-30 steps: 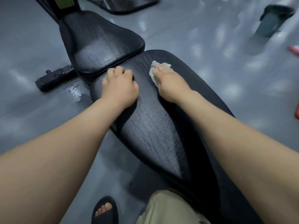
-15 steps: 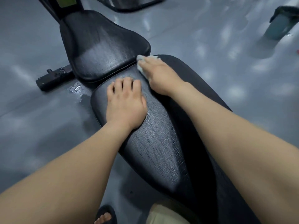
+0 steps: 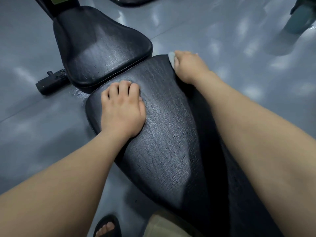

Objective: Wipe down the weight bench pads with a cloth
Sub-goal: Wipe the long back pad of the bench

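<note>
The left hand [image 3: 122, 108] rests palm-down at the pad's [image 3: 171, 137] 10 o'clock corner, fingers loosely bent, holding nothing. The cloth [image 3: 171, 57] lies at the pad's 1 o'clock edge, showing at 10 o'clock of the right hand [image 3: 189, 67], whose curled fingers hold it there.

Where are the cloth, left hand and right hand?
cloth [image 3: 171, 56]: head view, pale corner showing beside the fingers.
left hand [image 3: 122, 108]: head view, back of the hand.
right hand [image 3: 190, 67]: head view, back of the hand.
</note>
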`<state>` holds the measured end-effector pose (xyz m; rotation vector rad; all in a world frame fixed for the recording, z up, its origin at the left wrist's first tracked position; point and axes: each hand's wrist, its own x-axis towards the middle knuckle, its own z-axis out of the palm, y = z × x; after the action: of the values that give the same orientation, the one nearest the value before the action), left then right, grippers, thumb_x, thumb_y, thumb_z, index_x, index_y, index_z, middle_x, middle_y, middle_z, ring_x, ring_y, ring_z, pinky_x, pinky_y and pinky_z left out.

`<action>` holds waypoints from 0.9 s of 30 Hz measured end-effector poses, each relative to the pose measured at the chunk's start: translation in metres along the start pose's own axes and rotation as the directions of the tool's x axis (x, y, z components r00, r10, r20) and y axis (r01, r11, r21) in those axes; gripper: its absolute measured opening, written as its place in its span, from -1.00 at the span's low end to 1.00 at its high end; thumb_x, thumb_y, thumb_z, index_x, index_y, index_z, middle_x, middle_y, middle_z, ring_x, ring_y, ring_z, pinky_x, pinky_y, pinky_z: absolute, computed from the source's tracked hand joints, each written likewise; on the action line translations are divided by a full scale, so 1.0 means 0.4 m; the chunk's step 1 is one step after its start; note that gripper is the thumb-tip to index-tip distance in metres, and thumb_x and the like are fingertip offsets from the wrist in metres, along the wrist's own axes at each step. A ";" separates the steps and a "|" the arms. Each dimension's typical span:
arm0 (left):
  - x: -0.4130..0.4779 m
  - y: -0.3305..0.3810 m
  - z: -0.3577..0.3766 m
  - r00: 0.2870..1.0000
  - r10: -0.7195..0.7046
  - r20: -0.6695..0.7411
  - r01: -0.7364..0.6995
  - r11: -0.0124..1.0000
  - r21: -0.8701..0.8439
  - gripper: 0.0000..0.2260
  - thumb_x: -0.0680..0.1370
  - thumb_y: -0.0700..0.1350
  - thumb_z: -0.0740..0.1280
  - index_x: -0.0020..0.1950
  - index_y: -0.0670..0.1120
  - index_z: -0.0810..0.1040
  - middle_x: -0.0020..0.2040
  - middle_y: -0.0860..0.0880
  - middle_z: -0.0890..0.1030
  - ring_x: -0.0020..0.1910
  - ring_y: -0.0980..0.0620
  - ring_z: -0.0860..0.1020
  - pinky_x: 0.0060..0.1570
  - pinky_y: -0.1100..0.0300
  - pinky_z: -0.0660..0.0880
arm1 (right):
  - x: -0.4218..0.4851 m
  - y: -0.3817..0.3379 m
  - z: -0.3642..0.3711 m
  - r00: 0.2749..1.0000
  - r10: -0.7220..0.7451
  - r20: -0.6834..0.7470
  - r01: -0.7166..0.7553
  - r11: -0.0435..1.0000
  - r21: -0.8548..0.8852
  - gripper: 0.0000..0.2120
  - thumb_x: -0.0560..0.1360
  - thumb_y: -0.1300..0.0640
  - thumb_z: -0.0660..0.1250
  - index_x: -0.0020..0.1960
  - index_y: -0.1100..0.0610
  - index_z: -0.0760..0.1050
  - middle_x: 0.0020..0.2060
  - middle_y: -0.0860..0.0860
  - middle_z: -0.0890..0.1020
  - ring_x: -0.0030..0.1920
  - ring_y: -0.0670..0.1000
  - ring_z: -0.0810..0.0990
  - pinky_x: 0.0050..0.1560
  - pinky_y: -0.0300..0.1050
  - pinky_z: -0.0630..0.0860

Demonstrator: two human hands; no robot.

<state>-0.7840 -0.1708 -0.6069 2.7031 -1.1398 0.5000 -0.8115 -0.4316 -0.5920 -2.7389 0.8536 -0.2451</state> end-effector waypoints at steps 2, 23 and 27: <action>0.001 0.002 0.000 1.000 -0.001 -0.007 0.001 1.000 0.003 -0.71 0.59 0.03 0.14 0.23 -0.05 0.47 0.27 -0.09 0.48 0.25 -0.21 0.38 0.27 -0.14 0.27 | -0.027 0.026 -0.002 0.998 0.069 0.006 -0.069 0.997 0.033 -0.63 0.69 0.07 -0.03 0.27 0.23 0.44 0.26 0.30 0.52 0.27 0.30 0.49 0.32 0.10 0.35; 0.003 0.011 -0.004 1.000 -0.009 0.005 0.009 1.000 0.024 -0.73 0.58 0.01 0.17 0.20 -0.06 0.45 0.24 -0.12 0.47 0.22 -0.23 0.38 0.22 -0.16 0.30 | -0.158 0.069 0.000 0.981 0.191 0.018 -0.192 0.979 0.071 -0.56 0.71 -0.05 -0.07 0.41 0.21 0.30 0.31 0.27 0.42 0.29 0.32 0.45 0.30 0.15 0.35; 0.000 0.014 -0.007 1.000 -0.009 -0.002 0.009 1.000 0.013 -0.72 0.57 0.02 0.16 0.20 -0.07 0.46 0.23 -0.14 0.47 0.22 -0.23 0.38 0.23 -0.17 0.30 | -0.272 0.112 -0.004 0.965 0.262 0.014 -0.262 0.964 0.040 -0.54 0.71 -0.04 -0.06 0.45 0.21 0.27 0.33 0.28 0.42 0.30 0.33 0.45 0.32 0.16 0.35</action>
<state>-0.7887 -0.1739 -0.6042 2.7172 -1.1274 0.5109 -0.9243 -0.4047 -0.6126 -2.5499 1.1807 -0.1960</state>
